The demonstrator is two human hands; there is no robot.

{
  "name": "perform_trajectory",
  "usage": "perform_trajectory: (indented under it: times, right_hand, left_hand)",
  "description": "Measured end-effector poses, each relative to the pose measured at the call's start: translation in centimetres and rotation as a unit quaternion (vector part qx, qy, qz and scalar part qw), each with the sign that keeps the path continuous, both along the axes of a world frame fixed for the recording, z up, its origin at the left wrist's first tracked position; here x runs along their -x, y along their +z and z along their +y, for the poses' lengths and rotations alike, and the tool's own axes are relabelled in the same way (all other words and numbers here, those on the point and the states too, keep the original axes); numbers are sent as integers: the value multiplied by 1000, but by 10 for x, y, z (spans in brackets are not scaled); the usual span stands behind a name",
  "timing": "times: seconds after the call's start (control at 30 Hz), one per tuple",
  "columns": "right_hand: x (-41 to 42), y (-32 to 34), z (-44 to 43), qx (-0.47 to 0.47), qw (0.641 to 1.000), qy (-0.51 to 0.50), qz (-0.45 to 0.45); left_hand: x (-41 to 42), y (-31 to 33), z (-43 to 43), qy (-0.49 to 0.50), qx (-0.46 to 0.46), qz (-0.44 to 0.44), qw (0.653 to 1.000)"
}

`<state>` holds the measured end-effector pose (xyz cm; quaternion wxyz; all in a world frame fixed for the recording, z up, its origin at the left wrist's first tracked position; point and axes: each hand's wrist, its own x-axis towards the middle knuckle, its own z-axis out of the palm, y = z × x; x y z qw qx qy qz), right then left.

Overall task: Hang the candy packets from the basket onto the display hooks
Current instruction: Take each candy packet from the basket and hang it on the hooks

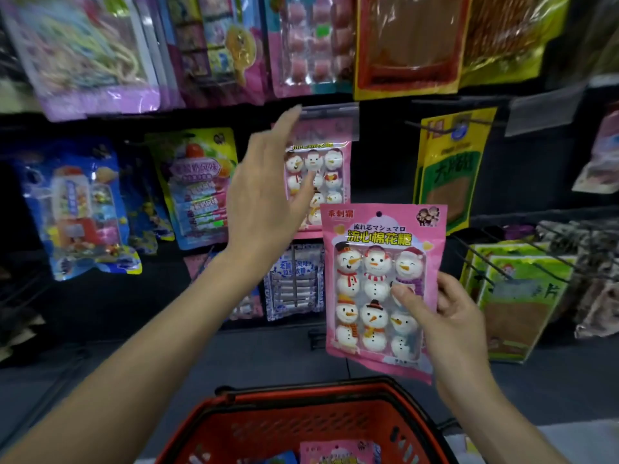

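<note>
While right hand (449, 316) pinches the snowman marshmallow packet (378, 279) upright, hang-hole (379, 214) uppermost, matching hung packets (326, 162) lie up-left, beside the left hand (264, 195), fingers spread, empty.

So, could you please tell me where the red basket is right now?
In the head view, the red basket sits at bottom centre, just below the snowman candy packet held in the right hand.

Held pink packet (368, 296): 流心棉花糖; brand perhaps 乖刺猬.

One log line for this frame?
right hand: holds snowman packet | left hand: open, raised near hung matching packet | basket: packets inside
</note>
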<state>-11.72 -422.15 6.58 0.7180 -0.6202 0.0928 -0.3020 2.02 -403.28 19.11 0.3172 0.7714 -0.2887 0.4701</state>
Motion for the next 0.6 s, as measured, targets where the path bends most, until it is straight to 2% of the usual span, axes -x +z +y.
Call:
perform_trajectory:
  times: [0.13,0.3,0.43,0.5,0.6]
  right_hand:
    - [-5,0,-3,-5,1000,-13,0]
    - [-9,-1,-3,7,1000,-28,-7]
    - [-15,2,2,21,999,-19,-15]
    - [-19,7,5,31,999,-6,-25]
    - [-31,18,9,53,998,2,-44]
  left_hand:
    - [-12,26,-5,42,-26,-116,992]
    - [-18,31,9,66,-94,-193,975]
    - [-12,39,14,17,-61,-139,988]
    - [-9,45,13,-40,1,-73,997]
    - [-10,55,9,-101,113,2,988]
